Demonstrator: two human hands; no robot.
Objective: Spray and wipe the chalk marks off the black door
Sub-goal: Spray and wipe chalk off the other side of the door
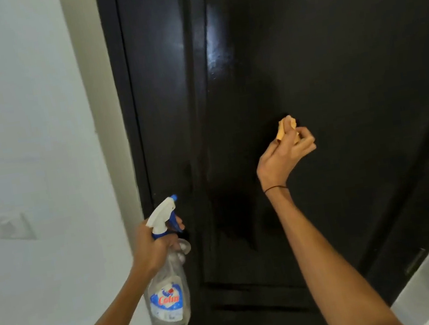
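**Cloth at the black door, spray bottle held ready**

We see our right hand [284, 156] raised before the black door [345, 59], its fingers [305, 140] curled round a bunched orange cloth [284, 127] at the door's panel. Our left hand [152, 248] grips the neck of a clear spray bottle [168, 289] with a white and blue trigger head, its nozzle aimed toward the door's left edge. A darker, wet-looking patch [236, 214] lies on the panel between our hands. A white wall [22, 135] flanks the door on the left.
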